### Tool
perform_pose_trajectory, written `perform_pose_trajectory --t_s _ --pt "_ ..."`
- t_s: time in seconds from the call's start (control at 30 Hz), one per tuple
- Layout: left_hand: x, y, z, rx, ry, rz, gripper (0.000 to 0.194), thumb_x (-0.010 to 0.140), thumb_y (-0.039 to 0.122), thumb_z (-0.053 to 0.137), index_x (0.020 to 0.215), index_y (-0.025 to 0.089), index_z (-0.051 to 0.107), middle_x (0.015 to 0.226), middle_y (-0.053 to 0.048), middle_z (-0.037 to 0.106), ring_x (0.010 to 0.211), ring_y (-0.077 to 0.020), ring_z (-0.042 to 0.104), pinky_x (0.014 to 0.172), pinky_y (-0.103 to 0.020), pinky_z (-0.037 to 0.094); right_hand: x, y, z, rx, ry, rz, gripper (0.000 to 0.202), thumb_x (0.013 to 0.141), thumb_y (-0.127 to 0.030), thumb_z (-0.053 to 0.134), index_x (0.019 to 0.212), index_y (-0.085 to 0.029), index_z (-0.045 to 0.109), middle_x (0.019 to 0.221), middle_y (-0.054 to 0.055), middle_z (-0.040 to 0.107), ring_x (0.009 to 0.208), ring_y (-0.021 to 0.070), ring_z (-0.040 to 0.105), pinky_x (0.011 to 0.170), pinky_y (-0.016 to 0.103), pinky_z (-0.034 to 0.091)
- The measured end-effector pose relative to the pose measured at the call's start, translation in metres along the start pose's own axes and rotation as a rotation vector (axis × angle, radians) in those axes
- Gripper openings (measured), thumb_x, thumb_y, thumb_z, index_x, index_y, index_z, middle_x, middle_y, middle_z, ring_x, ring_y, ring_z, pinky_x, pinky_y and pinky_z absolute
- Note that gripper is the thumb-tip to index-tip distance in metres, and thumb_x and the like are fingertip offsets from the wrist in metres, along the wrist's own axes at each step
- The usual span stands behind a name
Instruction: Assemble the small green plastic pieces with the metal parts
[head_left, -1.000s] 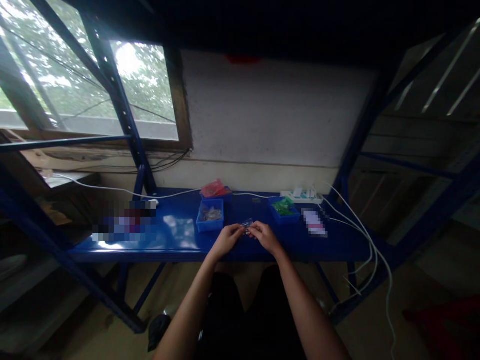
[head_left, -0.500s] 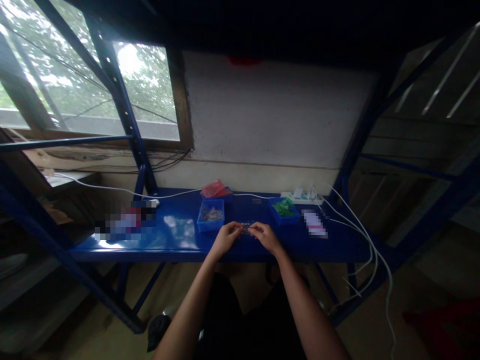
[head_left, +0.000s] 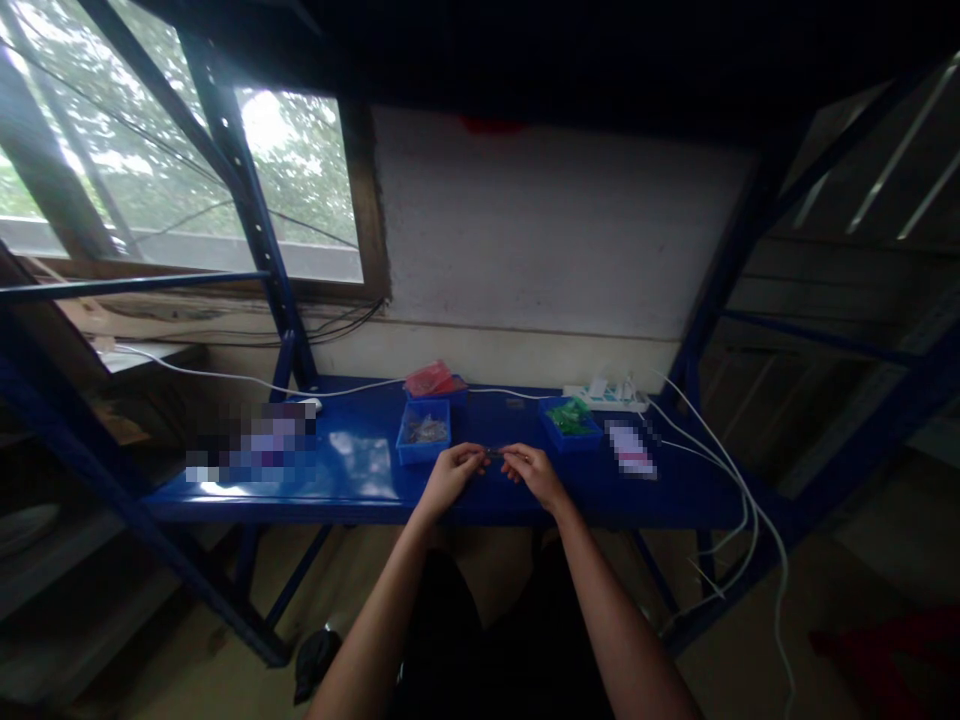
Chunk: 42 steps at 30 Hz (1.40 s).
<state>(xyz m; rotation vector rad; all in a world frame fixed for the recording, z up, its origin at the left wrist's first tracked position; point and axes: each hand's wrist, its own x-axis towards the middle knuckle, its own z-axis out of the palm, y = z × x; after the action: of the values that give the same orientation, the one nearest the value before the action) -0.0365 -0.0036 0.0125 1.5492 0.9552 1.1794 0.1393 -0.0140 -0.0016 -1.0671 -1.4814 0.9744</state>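
Note:
Over the front part of the blue table (head_left: 360, 510), my left hand (head_left: 454, 474) and my right hand (head_left: 535, 474) face each other with fingertips pinched. Between them they hold a small, thin, dark item (head_left: 495, 454), too small to name. Behind my left hand is a blue bin (head_left: 424, 455) of small clear pieces. A second blue bin (head_left: 574, 441), with green plastic in it, stands behind my right hand.
Red plastic bags (head_left: 431, 379) lie on another bin at the back. A power strip (head_left: 600, 399) and white cables (head_left: 739, 480) are at the right, beside a blurred flat item (head_left: 631, 449). Blurred things (head_left: 262, 445) lie at the left.
The item between my hands, which looked wider and clear before, now shows as a thin dark line. Both hands stay at nearly the same place.

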Motion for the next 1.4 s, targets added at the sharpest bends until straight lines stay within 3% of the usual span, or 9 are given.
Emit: perform_pose_trajectory --t_s 0.17,0.3,0.47,0.73,1.23,1.33,1.4 --pt "0.0 0.001 -0.001 0.059 0.015 0.03 0.038 0.074 0.043 0.053 0.089 0.012 0.069 0.079 -0.009 0.072 0.068 -0.0185 0.063 0.06 -0.026 0.045 -0.001 -0.003 0.0 0.051 -0.017 -0.033 0.035 0.081 -0.048 0.053 0.09 -0.018 0.066 0.081 0.005 0.068 0.07 0.0149 0.06 0.058 0.024 0.044" --pt "-0.001 0.002 0.0 0.096 -0.016 0.035 0.037 0.073 0.043 0.057 0.09 0.012 0.069 0.083 -0.009 0.073 0.071 -0.0189 0.063 0.061 -0.027 0.046 -0.001 -0.001 0.001 0.037 -0.007 -0.031 0.024 0.076 -0.04 0.06 0.085 -0.019 0.065 0.077 0.002 0.066 0.071 0.0155 0.06 0.059 0.025 0.045" --pt "0.001 -0.002 0.001 0.061 -0.018 0.019 0.041 0.063 0.036 0.067 0.097 0.013 0.063 0.071 -0.005 0.071 0.063 -0.0174 0.063 0.058 -0.025 0.045 0.001 0.006 0.002 0.024 -0.008 -0.022 0.014 0.07 -0.03 0.064 0.079 -0.019 0.063 0.073 0.0 0.064 0.068 0.0144 0.059 0.059 0.025 0.044" --pt "0.0 -0.004 0.0 0.076 -0.018 0.003 0.027 0.066 0.033 0.064 0.084 0.012 0.065 0.072 -0.006 0.071 0.064 -0.0168 0.062 0.059 -0.025 0.045 0.003 0.009 0.002 0.002 0.001 -0.028 0.009 0.069 -0.026 0.063 0.075 -0.019 0.062 0.07 -0.001 0.063 0.063 0.013 0.056 0.06 0.025 0.043" --pt "-0.001 -0.007 0.004 0.14 -0.012 0.078 0.024 0.07 0.031 0.061 0.085 0.013 0.065 0.065 -0.003 0.068 0.06 -0.0158 0.061 0.058 -0.024 0.044 0.0 0.004 0.001 -0.01 0.054 -0.025 0.012 0.072 -0.03 0.06 0.078 -0.02 0.062 0.074 0.001 0.064 0.069 0.0156 0.06 0.059 0.025 0.045" --pt "0.0 -0.002 -0.001 0.24 0.073 0.147 0.019 0.074 0.029 0.057 0.085 0.015 0.064 0.072 -0.005 0.069 0.068 -0.0181 0.063 0.065 -0.027 0.046 0.001 0.005 -0.001 0.009 0.124 -0.011 0.015 0.074 -0.033 0.058 0.082 -0.02 0.062 0.078 0.003 0.066 0.074 0.0175 0.062 0.058 0.025 0.047" --pt "0.001 0.007 -0.01 0.441 0.229 0.241 0.018 0.078 0.029 0.055 0.086 0.017 0.065 0.079 -0.006 0.069 0.074 -0.0199 0.062 0.071 -0.03 0.046 0.002 0.008 -0.002 -0.015 0.144 -0.009 0.017 0.076 -0.034 0.057 0.083 -0.02 0.062 0.081 0.003 0.066 0.076 0.018 0.063 0.058 0.025 0.048"
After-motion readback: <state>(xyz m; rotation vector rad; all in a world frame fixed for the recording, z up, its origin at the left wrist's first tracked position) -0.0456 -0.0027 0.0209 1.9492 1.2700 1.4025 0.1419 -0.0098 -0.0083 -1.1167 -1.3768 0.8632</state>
